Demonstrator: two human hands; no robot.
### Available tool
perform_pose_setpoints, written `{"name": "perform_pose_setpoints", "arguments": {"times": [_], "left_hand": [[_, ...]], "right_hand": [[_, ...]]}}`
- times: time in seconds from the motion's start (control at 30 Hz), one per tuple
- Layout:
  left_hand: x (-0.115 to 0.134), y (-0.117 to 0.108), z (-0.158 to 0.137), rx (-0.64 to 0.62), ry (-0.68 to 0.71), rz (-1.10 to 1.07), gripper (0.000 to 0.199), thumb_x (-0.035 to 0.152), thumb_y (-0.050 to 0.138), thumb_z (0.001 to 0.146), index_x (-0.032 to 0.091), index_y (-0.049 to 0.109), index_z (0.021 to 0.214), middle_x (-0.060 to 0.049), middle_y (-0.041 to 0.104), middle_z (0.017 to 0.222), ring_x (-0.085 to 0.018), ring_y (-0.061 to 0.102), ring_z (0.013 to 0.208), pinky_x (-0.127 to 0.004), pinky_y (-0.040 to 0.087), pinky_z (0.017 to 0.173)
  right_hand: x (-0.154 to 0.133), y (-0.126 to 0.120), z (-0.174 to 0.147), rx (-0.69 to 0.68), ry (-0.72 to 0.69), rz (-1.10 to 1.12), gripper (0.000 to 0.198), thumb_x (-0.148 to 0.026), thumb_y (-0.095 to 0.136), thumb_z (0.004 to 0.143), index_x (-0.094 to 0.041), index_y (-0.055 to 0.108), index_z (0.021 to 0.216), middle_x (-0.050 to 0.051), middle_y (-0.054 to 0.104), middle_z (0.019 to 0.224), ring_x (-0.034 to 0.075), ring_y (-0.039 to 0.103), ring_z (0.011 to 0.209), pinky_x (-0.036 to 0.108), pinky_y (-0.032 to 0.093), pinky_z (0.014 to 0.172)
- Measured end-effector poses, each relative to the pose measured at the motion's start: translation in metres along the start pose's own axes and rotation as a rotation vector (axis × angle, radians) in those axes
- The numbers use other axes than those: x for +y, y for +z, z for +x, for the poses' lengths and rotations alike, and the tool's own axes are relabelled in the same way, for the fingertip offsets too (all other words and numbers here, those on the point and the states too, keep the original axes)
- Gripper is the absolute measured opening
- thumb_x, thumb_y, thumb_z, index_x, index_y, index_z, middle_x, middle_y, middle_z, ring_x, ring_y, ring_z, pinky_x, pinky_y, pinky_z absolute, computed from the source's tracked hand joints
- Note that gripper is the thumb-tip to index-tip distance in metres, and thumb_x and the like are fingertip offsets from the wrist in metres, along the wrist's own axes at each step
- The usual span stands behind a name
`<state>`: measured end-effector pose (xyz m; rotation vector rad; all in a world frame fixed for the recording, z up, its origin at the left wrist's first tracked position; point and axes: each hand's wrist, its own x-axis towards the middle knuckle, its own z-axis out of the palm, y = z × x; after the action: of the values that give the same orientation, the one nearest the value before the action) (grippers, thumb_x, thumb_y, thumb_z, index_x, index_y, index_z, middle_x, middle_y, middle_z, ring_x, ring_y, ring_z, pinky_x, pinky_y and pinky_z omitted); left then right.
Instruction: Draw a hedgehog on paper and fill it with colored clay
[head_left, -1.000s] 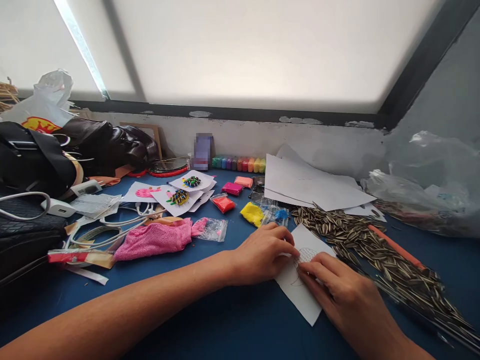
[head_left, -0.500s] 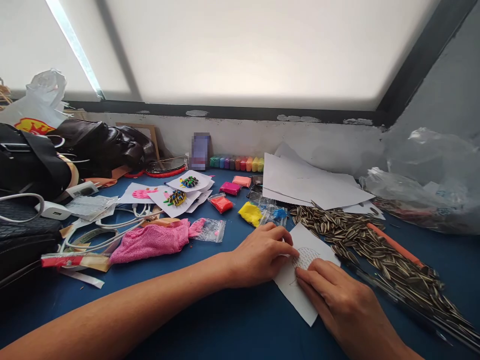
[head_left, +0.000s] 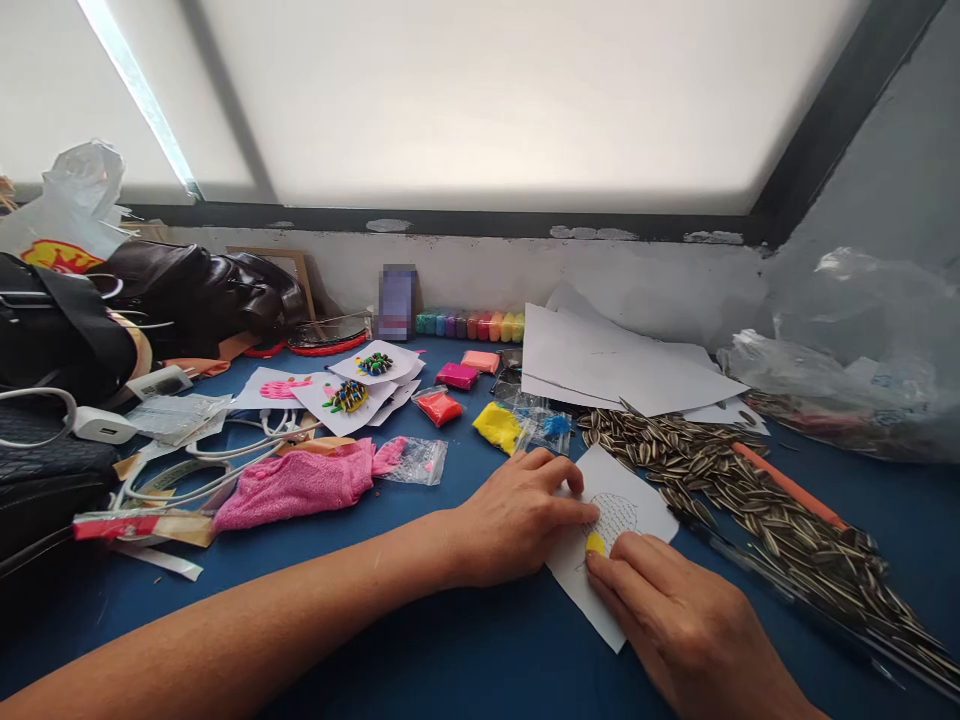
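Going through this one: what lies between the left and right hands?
In the head view, a small yellow piece and part of a drawing on white paper, between left hand and right hand.

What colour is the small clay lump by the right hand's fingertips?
The small clay lump is yellow; best view: head.

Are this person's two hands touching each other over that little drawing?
Apart. In the head view, white paper and a yellow piece show between the left hand and the right hand.
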<state>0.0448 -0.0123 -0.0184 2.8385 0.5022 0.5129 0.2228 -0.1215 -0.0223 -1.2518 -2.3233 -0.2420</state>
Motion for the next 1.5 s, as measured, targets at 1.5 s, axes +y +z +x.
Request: {"name": "perform_pose_setpoints", "arguments": {"times": [1.5], "left_hand": [[0.000, 0.002, 0.001, 0.071, 0.017, -0.057, 0.030, 0.017, 0.048, 0.091, 0.021, 0.070, 0.111, -0.009, 0.060, 0.112, -0.022, 0.051, 0.096, -0.036, 0.044, 0.086]], "right_hand": [[-0.002, -0.007, 0.005, -0.103, 0.087, 0.215, 0.019, -0.013, 0.044, 0.095, -0.022, 0.056, 0.084, 0.001, 0.060, 0.076, 0.014, 0.060, 0.064, 0.023, 0.046, 0.057]]}}
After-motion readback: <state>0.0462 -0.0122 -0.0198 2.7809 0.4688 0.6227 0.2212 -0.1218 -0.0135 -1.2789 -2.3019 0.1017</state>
